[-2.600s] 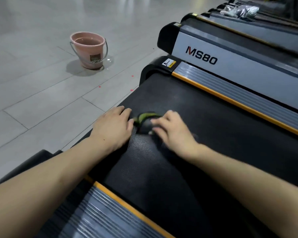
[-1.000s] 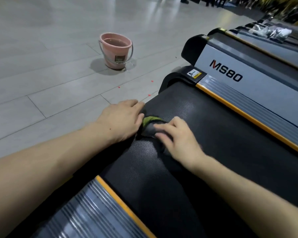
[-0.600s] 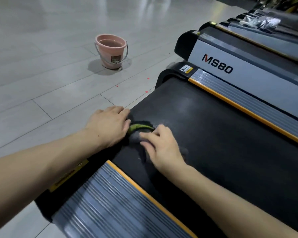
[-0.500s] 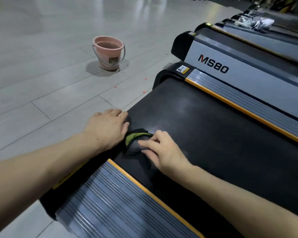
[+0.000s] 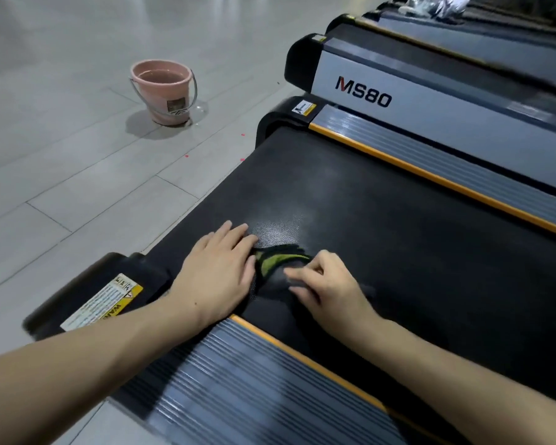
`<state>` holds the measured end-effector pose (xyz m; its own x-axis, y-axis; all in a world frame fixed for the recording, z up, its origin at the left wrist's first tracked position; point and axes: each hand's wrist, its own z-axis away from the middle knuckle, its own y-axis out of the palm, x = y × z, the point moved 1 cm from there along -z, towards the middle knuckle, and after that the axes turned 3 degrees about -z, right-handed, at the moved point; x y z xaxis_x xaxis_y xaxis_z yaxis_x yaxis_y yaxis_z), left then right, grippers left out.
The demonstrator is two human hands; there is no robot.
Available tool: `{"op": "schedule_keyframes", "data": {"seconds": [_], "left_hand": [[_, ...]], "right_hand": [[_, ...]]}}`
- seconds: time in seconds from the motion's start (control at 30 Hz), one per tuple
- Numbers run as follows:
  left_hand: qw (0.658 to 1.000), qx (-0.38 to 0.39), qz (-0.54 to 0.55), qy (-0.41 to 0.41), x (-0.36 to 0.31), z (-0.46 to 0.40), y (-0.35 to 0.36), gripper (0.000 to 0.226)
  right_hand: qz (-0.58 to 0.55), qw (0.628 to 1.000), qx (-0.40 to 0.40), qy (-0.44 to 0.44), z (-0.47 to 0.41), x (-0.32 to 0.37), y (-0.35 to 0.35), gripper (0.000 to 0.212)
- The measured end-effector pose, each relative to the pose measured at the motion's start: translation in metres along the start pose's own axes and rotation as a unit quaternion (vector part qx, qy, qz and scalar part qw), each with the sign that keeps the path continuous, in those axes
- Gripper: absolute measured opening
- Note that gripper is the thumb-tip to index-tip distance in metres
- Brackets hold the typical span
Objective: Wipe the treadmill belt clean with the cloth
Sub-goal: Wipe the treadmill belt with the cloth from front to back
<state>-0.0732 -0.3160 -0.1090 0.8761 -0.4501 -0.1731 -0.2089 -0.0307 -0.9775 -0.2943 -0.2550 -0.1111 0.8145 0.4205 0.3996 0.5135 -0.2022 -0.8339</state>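
From the head view: on the belt (image 5: 398, 239), at six o'clock, a cloth (image 5: 278, 264) pressed under the right hand (image 5: 329, 287), fingers curled on it, left hand (image 5: 217, 271) flat just beside at nine o'clock, bucket (image 5: 162, 89) on floor at eleven.

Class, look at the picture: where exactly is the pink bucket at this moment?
In the head view the pink bucket stands on the tiled floor at upper left, beyond the end of the treadmill belt and apart from it.
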Motion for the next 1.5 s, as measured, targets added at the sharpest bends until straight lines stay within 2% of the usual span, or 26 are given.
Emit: {"op": "schedule_keyframes", "data": {"seconds": [0.07, 0.13, 0.2, 0.27, 0.33, 0.43, 0.53, 0.6, 0.67, 0.73, 0.8, 0.83, 0.9, 0.97, 1.03, 1.1, 1.13, 1.2, 1.27, 1.33, 1.4, 1.47, 1.5], "left_hand": [[1.0, -0.015, -0.015, 0.022, -0.001, 0.001, 0.001, 0.051], [1.0, -0.018, -0.013, 0.016, 0.0, 0.001, 0.0, 0.048], [1.0, -0.023, -0.013, 0.001, 0.0, 0.001, 0.0, 0.044], [1.0, -0.025, -0.009, -0.004, -0.001, 0.0, 0.0, 0.041], [1.0, -0.019, -0.007, -0.002, -0.002, 0.0, 0.0, 0.041], [1.0, -0.012, -0.001, 0.009, -0.002, -0.002, 0.0, 0.045], [1.0, -0.014, 0.008, 0.02, -0.003, -0.002, -0.001, 0.044], [1.0, -0.016, 0.002, 0.02, -0.003, -0.001, -0.002, 0.044], [1.0, -0.015, -0.001, 0.02, -0.003, 0.0, -0.002, 0.046], [1.0, -0.012, 0.0, 0.02, -0.003, -0.001, -0.002, 0.048], [1.0, -0.012, 0.003, 0.017, -0.003, -0.001, -0.002, 0.05], [1.0, -0.011, 0.007, 0.017, -0.003, -0.002, -0.002, 0.05], [1.0, -0.007, 0.018, 0.022, -0.003, -0.003, -0.001, 0.051], [0.999, -0.008, 0.025, 0.027, -0.003, -0.005, -0.001, 0.05], [0.999, -0.015, 0.027, 0.034, -0.003, -0.005, -0.001, 0.049], [0.999, -0.023, 0.031, 0.036, -0.003, -0.003, -0.002, 0.048], [0.999, -0.027, 0.031, 0.034, -0.003, -0.002, -0.002, 0.048], [0.998, -0.034, 0.029, 0.032, -0.002, -0.001, -0.002, 0.047], [0.998, -0.039, 0.03, 0.029, -0.002, -0.001, -0.002, 0.046], [0.998, -0.037, 0.036, 0.026, -0.002, -0.003, -0.003, 0.044], [0.999, -0.028, 0.03, 0.026, -0.001, -0.003, -0.002, 0.043], [0.999, -0.02, 0.027, 0.03, 0.0, -0.005, 0.0, 0.042], [0.999, -0.019, 0.027, 0.031, 0.0, -0.005, 0.0, 0.042]], "right_hand": [[0.002, 0.998, 0.034, -0.046, -0.002, -0.015, -0.009, 0.023], [0.073, 0.996, 0.015, -0.039, -0.03, -0.054, -0.015, 0.028], [0.142, 0.987, -0.043, 0.067, -0.06, -0.105, -0.031, 0.03], [0.152, 0.965, -0.081, 0.199, -0.07, -0.137, -0.043, 0.028], [0.15, 0.957, -0.099, 0.23, -0.061, -0.123, -0.035, 0.026], [0.076, 0.985, -0.08, 0.131, -0.018, -0.052, -0.016, 0.021], [-0.009, 0.999, 0.034, 0.004, 0.035, 0.006, -0.022, 0.024], [-0.017, 0.997, 0.063, -0.039, 0.039, -0.005, -0.03, 0.025], [0.052, 0.996, 0.049, -0.047, 0.016, -0.039, -0.031, 0.025], [0.122, 0.992, -0.021, 0.016, -0.019, -0.087, -0.035, 0.023], [0.156, 0.974, -0.078, 0.145, -0.044, -0.129, -0.048, 0.022], [0.157, 0.963, -0.087, 0.201, -0.049, -0.137, -0.051, 0.022], [0.151, 0.955, -0.098, 0.238, -0.045, -0.125, -0.047, 0.023], [0.112, 0.972, -0.097, 0.182, -0.019, -0.08, -0.037, 0.022], [0.046, 0.995, -0.037, 0.077, 0.024, -0.028, -0.029, 0.021], [-0.013, 0.999, 0.035, -0.003, 0.058, 0.005, -0.032, 0.02], [-0.024, 0.998, 0.057, -0.025, 0.061, 0.003, -0.035, 0.021], [0.024, 0.997, 0.056, -0.046, 0.039, -0.025, -0.038, 0.022], [0.096, 0.995, 0.0, 0.003, 0.001, -0.071, -0.037, 0.023], [0.138, 0.98, -0.069, 0.126, -0.032, -0.115, -0.045, 0.022], [0.137, 0.96, -0.095, 0.224, -0.043, -0.131, -0.048, 0.023], [0.128, 0.956, -0.101, 0.244, -0.037, -0.113, -0.041, 0.022], [0.107, 0.964, -0.1, 0.221, -0.026, -0.095, -0.036, 0.021]]}}
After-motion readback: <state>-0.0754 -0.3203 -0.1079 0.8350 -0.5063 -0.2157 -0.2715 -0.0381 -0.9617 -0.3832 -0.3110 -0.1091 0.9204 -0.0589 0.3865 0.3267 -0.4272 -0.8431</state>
